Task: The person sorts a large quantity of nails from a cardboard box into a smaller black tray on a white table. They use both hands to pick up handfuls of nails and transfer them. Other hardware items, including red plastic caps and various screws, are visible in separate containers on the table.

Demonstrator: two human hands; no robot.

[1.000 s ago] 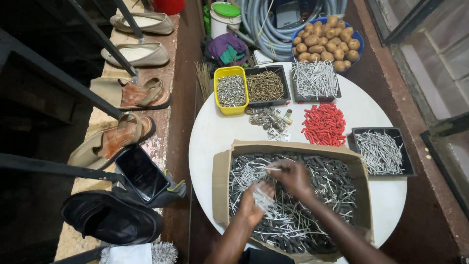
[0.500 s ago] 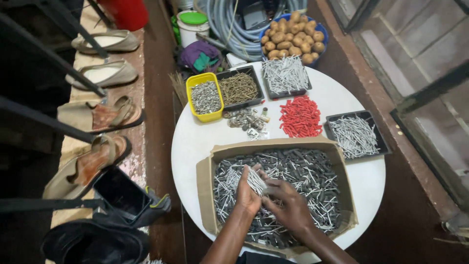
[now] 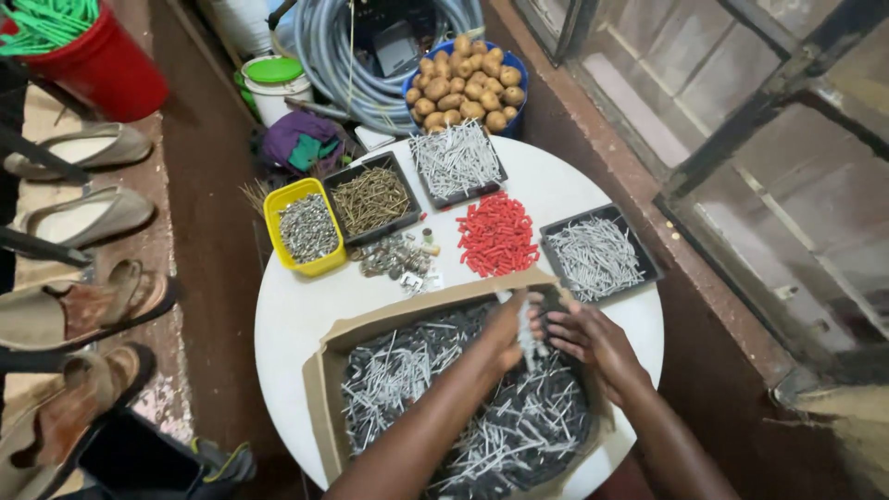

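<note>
A shallow cardboard box (image 3: pixel 407 317) full of mixed silver nails and dark screws lies on a round white table (image 3: pixel 292 315). Both of my hands are over its far right corner. My left hand (image 3: pixel 507 331) grips a small bundle of silver nails (image 3: pixel 530 341), held upright. My right hand (image 3: pixel 593 341) is right beside it, fingers apart, with the fingertips against the bundle. My forearms cover part of the heap.
Beyond the box are red wall plugs (image 3: pixel 496 233), a heap of small metal parts (image 3: pixel 394 256), a yellow tub (image 3: pixel 302 228) and three black trays (image 3: pixel 597 256) of nails and screws. Potatoes (image 3: pixel 468 88), hose (image 3: pixel 338 56), a red bucket (image 3: pixel 102 69) and shoes (image 3: pixel 83 148) surround the table.
Both hands have moved from the middle of the box to its far right corner, and the nail bundle has lifted clear of the heap. The camera has moved closer and swung right.
</note>
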